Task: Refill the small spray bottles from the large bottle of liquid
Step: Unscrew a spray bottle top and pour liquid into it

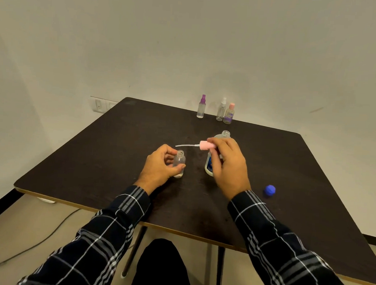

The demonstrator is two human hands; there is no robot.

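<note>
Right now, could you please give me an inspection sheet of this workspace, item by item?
Surface: dark table, faint smears near the middle.
Job's things: small open bottle upright; pink spray head off, tube pointing left; large bottle uncapped, partly behind the right hand; blue cap lying to the right; purple-topped spray bottle, white-topped spray bottle and pink-topped spray bottle standing at the far edge.
Clutter: nothing seen.
Grippers: left hand grips the small open bottle; right hand pinches the pink spray head.
Cables: one cable on the floor, left.
Surroundings: plain wall, wall socket.
</note>
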